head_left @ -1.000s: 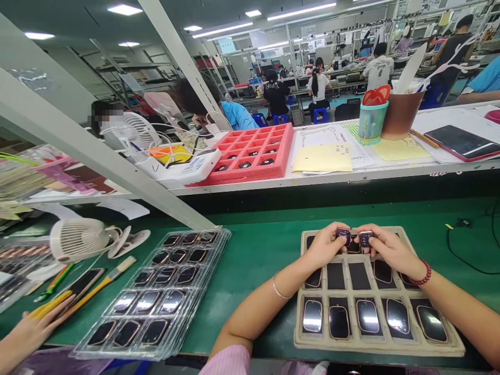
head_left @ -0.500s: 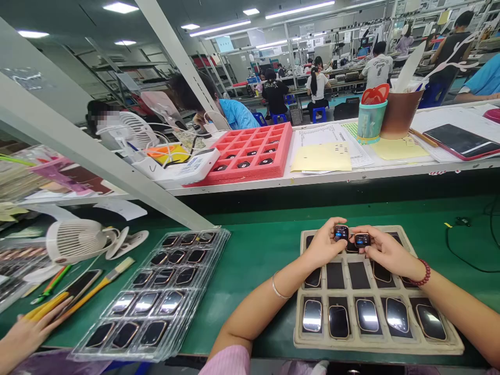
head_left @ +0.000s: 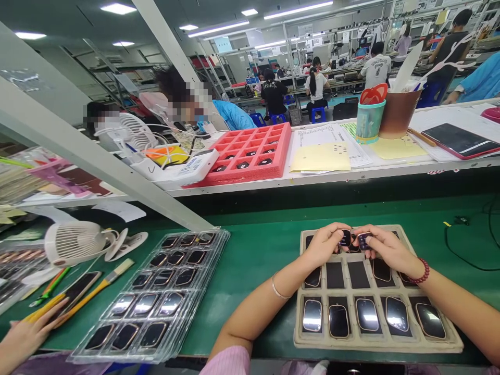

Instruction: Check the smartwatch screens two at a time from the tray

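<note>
Each of my hands grips a smartwatch without a strap, both screens lit. My left hand [head_left: 324,244] is closed on one smartwatch [head_left: 345,238], thumb at its face. In my right hand [head_left: 385,247], the other smartwatch [head_left: 363,241] is pinched, with the thumb over its screen. Both hands are above the far row of a beige tray [head_left: 347,342], whose pockets have dark linings. Several dark-screened watches lie in it, such as the watch [head_left: 338,321] in the near row. Two middle-row pockets hold no watch. My hands partly hide the far row.
Left of my arm lies a stack of clear plastic trays [head_left: 191,312] with watches. Beyond are a brush [head_left: 117,271], a white fan [head_left: 76,242] and a co-worker's hand [head_left: 29,333]. The shelf [head_left: 312,179] holds a red foam tray [head_left: 250,174]. A black cable [head_left: 449,250] lies at right.
Both thumbs have shifted onto the watch screens, and the watches have turned slightly. The screen displays look different. My hands stay over the tray's far row.
</note>
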Demonstrator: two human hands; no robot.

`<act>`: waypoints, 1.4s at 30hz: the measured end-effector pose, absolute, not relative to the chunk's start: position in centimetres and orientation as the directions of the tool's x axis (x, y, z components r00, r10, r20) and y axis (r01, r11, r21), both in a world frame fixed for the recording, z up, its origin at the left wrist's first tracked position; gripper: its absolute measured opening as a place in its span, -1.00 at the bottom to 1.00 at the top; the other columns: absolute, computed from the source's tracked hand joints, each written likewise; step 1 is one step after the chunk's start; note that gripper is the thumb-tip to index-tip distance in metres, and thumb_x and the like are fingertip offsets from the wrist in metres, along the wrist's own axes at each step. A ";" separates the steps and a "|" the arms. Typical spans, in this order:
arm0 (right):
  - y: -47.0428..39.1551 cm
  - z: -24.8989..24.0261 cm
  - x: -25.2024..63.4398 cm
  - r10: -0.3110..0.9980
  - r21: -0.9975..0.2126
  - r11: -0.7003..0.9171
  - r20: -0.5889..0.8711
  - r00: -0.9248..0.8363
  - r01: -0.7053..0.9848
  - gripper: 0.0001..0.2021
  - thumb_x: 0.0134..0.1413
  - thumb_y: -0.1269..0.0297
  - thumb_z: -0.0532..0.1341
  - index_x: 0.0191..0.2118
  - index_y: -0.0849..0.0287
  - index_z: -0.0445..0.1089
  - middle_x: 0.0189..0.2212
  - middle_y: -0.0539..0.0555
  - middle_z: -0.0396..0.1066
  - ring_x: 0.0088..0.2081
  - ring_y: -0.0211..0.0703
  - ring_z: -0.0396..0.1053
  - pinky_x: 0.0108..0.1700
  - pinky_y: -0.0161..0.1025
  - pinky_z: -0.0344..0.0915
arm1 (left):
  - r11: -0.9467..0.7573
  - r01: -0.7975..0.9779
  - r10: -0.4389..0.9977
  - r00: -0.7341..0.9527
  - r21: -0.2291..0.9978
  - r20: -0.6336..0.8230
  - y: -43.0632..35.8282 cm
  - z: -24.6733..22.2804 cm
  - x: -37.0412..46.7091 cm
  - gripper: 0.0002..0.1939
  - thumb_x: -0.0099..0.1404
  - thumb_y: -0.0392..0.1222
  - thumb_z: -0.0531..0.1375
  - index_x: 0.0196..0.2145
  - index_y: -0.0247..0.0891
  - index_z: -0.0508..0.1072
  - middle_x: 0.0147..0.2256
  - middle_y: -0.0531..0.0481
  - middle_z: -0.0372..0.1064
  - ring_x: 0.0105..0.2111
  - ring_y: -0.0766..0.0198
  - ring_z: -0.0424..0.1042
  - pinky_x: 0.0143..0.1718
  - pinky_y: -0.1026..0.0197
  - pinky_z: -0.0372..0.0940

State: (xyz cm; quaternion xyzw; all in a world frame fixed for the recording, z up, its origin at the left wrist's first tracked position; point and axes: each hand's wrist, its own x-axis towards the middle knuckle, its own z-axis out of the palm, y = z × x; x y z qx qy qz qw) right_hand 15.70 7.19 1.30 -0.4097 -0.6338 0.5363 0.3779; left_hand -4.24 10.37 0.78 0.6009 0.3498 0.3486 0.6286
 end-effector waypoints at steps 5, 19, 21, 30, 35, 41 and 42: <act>7.1 1.7 15.8 0.943 -0.992 0.069 0.032 -0.330 0.101 -0.74 0.22 0.19 0.04 -0.03 0.15 0.26 -0.28 0.10 0.42 -0.46 -0.23 0.34 -0.45 -0.27 0.34 | 0.014 -0.008 0.878 0.478 1.000 -0.008 10.3 0.9 -4.2 -0.63 0.18 -0.24 0.15 -0.03 -0.27 0.30 -0.23 -0.07 0.38 -0.38 0.34 0.40 -0.44 0.35 0.24; 7.1 1.7 15.9 0.922 -0.981 0.110 0.041 -0.386 0.158 -0.76 0.23 0.26 0.02 -0.05 0.15 0.31 -0.20 0.12 0.41 -0.38 -0.20 0.41 -0.34 -0.23 0.40 | 0.031 -0.031 0.879 0.477 0.999 -0.012 10.0 1.5 -4.1 -0.77 0.19 -0.25 0.13 -0.18 -0.34 0.37 -0.37 -0.03 0.36 -0.47 0.39 0.36 -0.39 0.31 0.29; 7.1 1.8 15.8 0.926 -0.981 0.110 0.043 -0.376 0.159 -0.75 0.22 0.24 0.03 -0.06 0.16 0.33 -0.19 0.13 0.41 -0.38 -0.20 0.41 -0.34 -0.22 0.41 | 0.028 -0.039 0.882 0.471 0.999 -0.007 10.0 1.4 -4.1 -0.77 0.18 -0.24 0.15 -0.19 -0.34 0.37 -0.38 -0.03 0.36 -0.47 0.39 0.36 -0.39 0.31 0.30; 6.9 2.4 15.2 0.935 -0.979 0.131 0.070 -0.347 0.156 -0.74 0.17 0.20 0.07 -0.09 0.14 0.38 -0.21 0.12 0.40 -0.39 -0.20 0.39 -0.31 -0.19 0.46 | 0.041 -0.050 0.875 0.484 0.998 -0.012 9.9 1.4 -4.0 -0.78 0.18 -0.22 0.16 -0.19 -0.33 0.38 -0.39 -0.02 0.36 -0.45 0.39 0.36 -0.41 0.33 0.30; 6.9 2.3 15.3 0.935 -0.976 0.138 0.073 -0.348 0.166 -0.74 0.19 0.21 0.06 -0.08 0.14 0.37 -0.25 0.11 0.39 -0.39 -0.20 0.39 -0.31 -0.17 0.47 | 0.051 -0.056 0.876 0.482 0.997 -0.018 9.9 1.5 -4.0 -0.77 0.17 -0.21 0.17 -0.20 -0.33 0.38 -0.40 -0.01 0.36 -0.46 0.39 0.36 -0.41 0.32 0.29; 7.0 1.9 15.5 0.928 -0.978 0.134 0.067 -0.366 0.159 -0.75 0.21 0.25 0.04 -0.07 0.15 0.35 -0.23 0.11 0.38 -0.39 -0.22 0.39 -0.31 -0.20 0.45 | 0.042 -0.032 0.873 0.487 0.999 -0.021 9.9 1.6 -4.0 -0.78 0.19 -0.26 0.13 -0.19 -0.34 0.37 -0.38 -0.04 0.37 -0.48 0.41 0.35 -0.42 0.33 0.28; 7.1 1.9 15.6 0.927 -0.978 0.135 0.068 -0.370 0.158 -0.75 0.21 0.25 0.04 -0.06 0.15 0.35 -0.21 0.11 0.38 -0.39 -0.22 0.40 -0.31 -0.20 0.45 | 0.037 -0.030 0.873 0.488 0.999 -0.018 9.9 1.5 -4.0 -0.78 0.19 -0.26 0.13 -0.19 -0.34 0.37 -0.38 -0.04 0.38 -0.48 0.41 0.35 -0.42 0.33 0.29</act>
